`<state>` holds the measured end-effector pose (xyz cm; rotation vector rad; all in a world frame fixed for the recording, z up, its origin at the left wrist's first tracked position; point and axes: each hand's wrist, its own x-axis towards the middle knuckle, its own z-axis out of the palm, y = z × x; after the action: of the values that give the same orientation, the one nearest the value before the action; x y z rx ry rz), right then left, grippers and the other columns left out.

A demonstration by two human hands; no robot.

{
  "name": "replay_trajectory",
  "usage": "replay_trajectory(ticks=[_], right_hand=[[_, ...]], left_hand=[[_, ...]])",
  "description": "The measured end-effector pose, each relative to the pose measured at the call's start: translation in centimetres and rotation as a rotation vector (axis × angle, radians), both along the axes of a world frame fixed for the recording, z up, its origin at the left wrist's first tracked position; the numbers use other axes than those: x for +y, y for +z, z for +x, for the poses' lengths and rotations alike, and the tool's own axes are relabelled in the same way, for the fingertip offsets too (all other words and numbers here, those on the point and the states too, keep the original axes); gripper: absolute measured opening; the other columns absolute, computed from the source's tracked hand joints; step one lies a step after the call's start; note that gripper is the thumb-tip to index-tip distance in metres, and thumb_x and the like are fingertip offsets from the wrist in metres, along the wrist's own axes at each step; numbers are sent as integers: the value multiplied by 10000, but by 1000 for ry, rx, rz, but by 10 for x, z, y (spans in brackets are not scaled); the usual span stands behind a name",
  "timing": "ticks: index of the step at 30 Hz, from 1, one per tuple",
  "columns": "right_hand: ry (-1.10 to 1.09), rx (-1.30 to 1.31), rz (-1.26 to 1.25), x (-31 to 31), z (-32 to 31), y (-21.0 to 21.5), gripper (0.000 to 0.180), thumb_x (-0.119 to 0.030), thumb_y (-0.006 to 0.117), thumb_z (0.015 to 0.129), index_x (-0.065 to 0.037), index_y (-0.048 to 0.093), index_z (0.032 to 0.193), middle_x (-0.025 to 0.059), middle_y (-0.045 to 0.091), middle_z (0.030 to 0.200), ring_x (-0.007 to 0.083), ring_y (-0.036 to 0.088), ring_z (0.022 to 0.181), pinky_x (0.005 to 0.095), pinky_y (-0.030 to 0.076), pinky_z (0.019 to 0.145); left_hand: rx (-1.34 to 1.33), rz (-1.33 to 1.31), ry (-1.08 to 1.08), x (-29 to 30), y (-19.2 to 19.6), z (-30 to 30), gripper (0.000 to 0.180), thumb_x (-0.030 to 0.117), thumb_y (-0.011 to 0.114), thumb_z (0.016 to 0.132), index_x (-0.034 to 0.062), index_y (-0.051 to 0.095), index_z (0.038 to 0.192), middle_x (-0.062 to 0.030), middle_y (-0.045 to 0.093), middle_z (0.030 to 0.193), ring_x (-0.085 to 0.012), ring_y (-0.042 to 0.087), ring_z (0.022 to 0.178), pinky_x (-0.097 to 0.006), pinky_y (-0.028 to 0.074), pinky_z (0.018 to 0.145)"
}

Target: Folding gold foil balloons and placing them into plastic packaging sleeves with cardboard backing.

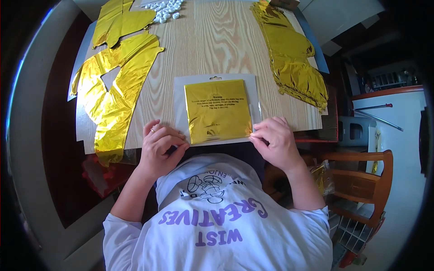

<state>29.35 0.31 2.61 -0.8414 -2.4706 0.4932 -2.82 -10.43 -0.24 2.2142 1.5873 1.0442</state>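
Note:
A flat clear plastic package (181, 108) with a pale backing and a hang hole lies at the table's near edge. Inside it is a folded gold foil sheet (217, 101), with dark printing over it. At the package's lower left corner, my left hand (163, 147) is closed, thumb and forefinger pinching the edge. My right hand (276, 141) pinches the lower right edge, its fingers curled together. The parts of the package under my fingertips are hidden.
Flat gold foil balloons (120, 81) lie along the table's left side, and more gold foil balloons (289, 49) along the right. Small white pieces (167, 9) are heaped at the far left of the wood-grain table (212, 40). A wooden chair (357, 180) stands at the right.

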Motion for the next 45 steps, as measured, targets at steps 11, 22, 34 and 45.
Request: replay_trajectory(ticks=[11,22,34,45], right_hand=[[-214,-244,-631,35,-22,24,317,-87,800,767,-24,553,956,51,578,774,158,574,705,335,496,660],[-273,-206,-591,29,-9,17,370,-166,858,742,-34,556,911,38,554,758,159,535,681,332,463,634],[-516,72,-636,-4,41,8,248,-182,816,843,7,671,911,55,655,726,127,595,612,287,503,599],[-364,-185,-548,64,31,43,531,-308,794,905,35,610,1266,80,688,1024,117,645,887,272,541,813]], left_hand=[[75,-224,101,2,27,3,681,18,720,727,87,552,1383,-135,591,1258,-342,530,1225,-525,321,1119],[590,-52,-210,33,-2,49,599,166,544,920,150,466,1514,-69,423,1591,-287,363,1489,-511,221,1235],[449,75,-80,-9,-19,30,529,163,560,908,191,561,1437,-66,525,1515,-298,456,1429,-502,298,1193],[387,312,-376,-7,8,74,428,255,590,967,232,600,1394,-15,553,1492,-265,468,1427,-476,302,1210]])
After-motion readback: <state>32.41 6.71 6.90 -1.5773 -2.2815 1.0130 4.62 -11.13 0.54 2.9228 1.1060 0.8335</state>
